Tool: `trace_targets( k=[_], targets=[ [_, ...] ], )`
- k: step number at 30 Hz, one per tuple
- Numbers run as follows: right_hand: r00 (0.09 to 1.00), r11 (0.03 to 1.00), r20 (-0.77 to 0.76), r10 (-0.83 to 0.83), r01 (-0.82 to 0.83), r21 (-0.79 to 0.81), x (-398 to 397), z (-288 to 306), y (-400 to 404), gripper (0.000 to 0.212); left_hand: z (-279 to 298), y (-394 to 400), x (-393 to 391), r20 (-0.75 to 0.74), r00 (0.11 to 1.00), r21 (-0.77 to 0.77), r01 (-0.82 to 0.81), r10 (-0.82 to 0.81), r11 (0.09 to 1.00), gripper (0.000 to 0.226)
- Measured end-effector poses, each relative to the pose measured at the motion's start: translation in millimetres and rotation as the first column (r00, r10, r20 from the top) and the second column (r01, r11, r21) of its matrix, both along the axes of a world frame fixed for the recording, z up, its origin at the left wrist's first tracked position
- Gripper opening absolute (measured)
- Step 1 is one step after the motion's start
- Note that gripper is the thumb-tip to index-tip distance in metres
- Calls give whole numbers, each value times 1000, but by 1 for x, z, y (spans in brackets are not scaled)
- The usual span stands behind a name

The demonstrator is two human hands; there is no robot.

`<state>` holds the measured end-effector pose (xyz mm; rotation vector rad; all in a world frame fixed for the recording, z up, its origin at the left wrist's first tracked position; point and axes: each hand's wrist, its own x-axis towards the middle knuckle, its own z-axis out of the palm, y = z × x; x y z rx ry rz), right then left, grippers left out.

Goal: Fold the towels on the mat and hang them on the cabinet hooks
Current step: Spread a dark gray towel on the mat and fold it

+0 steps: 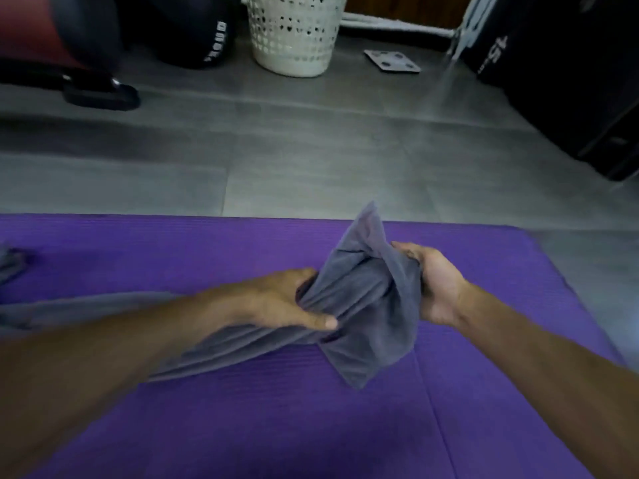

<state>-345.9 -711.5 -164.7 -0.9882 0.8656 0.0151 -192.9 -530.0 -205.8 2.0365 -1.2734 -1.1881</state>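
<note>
The grey towel [363,305] is bunched between both hands above the purple mat [242,426], its long tail trailing left under our left forearm and resting on the mat. We judge it is gathered up like this so that we can find an edge or corner and spread it flat for the first fold; nothing is folded yet, and no cabinet hooks are in view.

Our left hand [280,302] grips the gathered middle of the cloth, thumb laid along the near side and the other fingers curled round the far side, mostly hidden in the folds. Our right hand [435,285] holds the upper right part of the bunch, palm turned toward us, fingers curled into the fabric so that their tips are out of sight. One corner of the towel sticks up between the hands and another hangs down toward the mat, so the cloth is slack, not pulled tight.

A second piece of grey cloth [12,264] lies at the left edge of the mat, likely another towel waiting. Beyond the mat, on the grey tiled floor [311,160], stands a white perforated laundry basket [294,36], with a bathroom scale [392,60] just to its right
</note>
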Motion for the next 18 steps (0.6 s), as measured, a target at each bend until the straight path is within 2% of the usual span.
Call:
trace_targets(
  k=[2,3,5,8,9,10,11,12,13,14,15,16,18],
  targets=[
    [998,998,-38,-48,49,24,-19,-15,-16,37,-24,-19,-19,94,995,-62,-28,34,998,26],
    [995,997,-69,-69,72,39,-29,-22,-25,41,-33,-29,-27,93,993,-88,-64,73,994,23],
    [989,994,-125,-81,89,60,-50,-31,-46,44,-35,-51,-40,-25,993,-89,-118,116,989,28],
    [984,997,-171,-43,52,49,-86,-26,-81,38,-17,-94,-60,-321,943,2,-88,84,996,21],
    [980,998,-191,-49,55,22,-96,-23,-93,37,-11,-110,-64,-376,924,22,-71,74,997,20],
    [973,997,-216,-77,73,-28,-104,-24,-106,37,-8,-130,-69,-361,931,14,-62,63,998,18],
    [966,992,-229,-121,107,-72,-112,-25,-119,37,-8,-153,-73,-254,965,-11,-74,69,997,15],
    [957,981,-227,-180,159,-107,-117,-29,-132,35,-11,-176,-76,-52,996,-44,-80,78,996,14],
    [944,964,-209,-256,232,-131,-119,-34,-142,35,-16,-196,-80,201,976,-68,-67,79,995,20],
    [922,935,-177,-345,321,-154,-121,-45,-153,39,-23,-210,-85,452,890,-65,-41,67,997,33],
    [886,892,-164,-435,398,-216,-123,-61,-164,43,-31,-217,-91,612,790,-52,-20,48,998,44],
    [852,848,-175,-494,428,-313,-126,-76,-168,45,-40,-219,-97,666,745,-67,-1,46,998,48],
    [797,774,-255,-548,366,-517,-141,-110,-166,51,-61,-208,-116,627,779,-147,126,-6,981,42]
  ],
)
